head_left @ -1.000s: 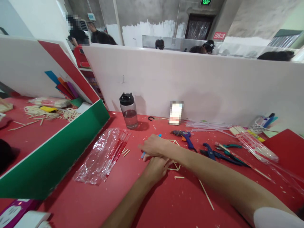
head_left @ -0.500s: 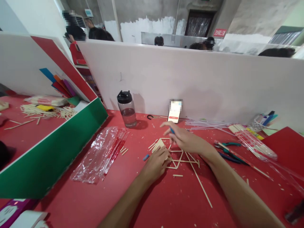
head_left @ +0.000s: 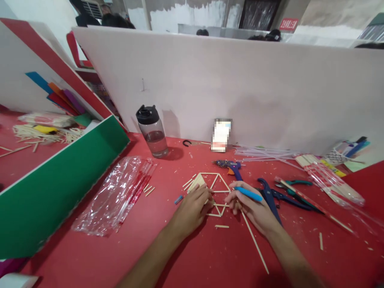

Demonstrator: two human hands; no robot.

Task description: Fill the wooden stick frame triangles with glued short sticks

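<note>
My left hand (head_left: 195, 206) rests on the left part of a wooden stick frame (head_left: 220, 192), its fingers bent and pressed together on the sticks. The fingertips partly hide what they grip. In my right hand (head_left: 247, 208) a blue pen (head_left: 248, 194) lies across the index finger, tail pointing right. That hand's fingertips are at the frame's right side and cover part of it. Beside my left hand are a fan of light sticks (head_left: 196, 182) and a blue pen cap (head_left: 179, 199). A long thin stick (head_left: 255, 242) runs from under my right hand toward me.
A glue gun (head_left: 229, 165) lies behind the frame. Blue-handled cutters (head_left: 270, 198) and green-handled pliers (head_left: 295, 186) are right of my hand. A water bottle (head_left: 153, 134), a phone (head_left: 221, 136) and a plastic bag (head_left: 108, 196) lie farther out. A green divider (head_left: 66, 180) borders the left.
My right hand has come down and toward me, from above the frame to its right side, with the pen still in it. The glue gun and blue-handled cutters now show. The view has shifted.
</note>
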